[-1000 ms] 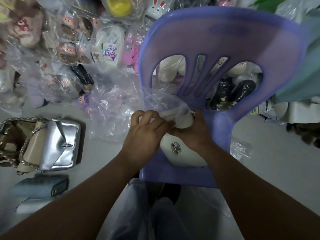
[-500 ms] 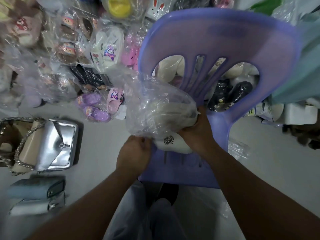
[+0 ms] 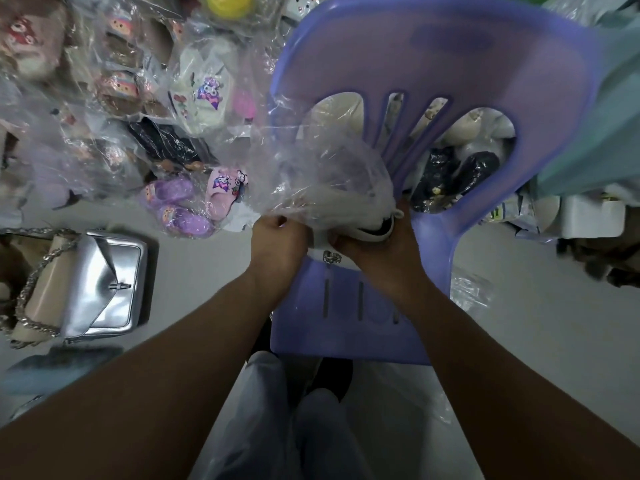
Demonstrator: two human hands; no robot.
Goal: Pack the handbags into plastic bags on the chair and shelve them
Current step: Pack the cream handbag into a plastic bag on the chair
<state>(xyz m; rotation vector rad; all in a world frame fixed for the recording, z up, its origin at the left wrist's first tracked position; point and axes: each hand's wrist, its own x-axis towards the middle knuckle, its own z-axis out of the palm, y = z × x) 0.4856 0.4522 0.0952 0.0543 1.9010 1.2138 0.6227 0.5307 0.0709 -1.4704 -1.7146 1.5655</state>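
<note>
The purple chair point(image 3: 433, 81) stands on the pale floor point(image 3: 207, 271), its back toward a heap of slippers wrapped in clear film point(image 3: 194, 95). More wrapped pairs, purple and pink point(image 3: 180, 209), lie on the floor off the seat's left edge. A crumpled clear plastic bag point(image 3: 322, 174) billows over the back of the seat, up against the slatted backrest. Well off to the left on the floor sits a silver handbag point(image 3: 104, 285), with a beige chain-strapped one point(image 3: 41, 292) touching its far side and a blurred blue-grey one point(image 3: 52, 368) just below it. The white handbag point(image 3: 323, 245) is on the seat near its back edge, partly under the plastic, its metal clasp showing between the two hands. The right hand point(image 3: 384, 247) has its fingers curled round the handbag's top. The left hand point(image 3: 277, 240) is closed on the plastic bag's lower edge, fingers bunched together on the film.
</note>
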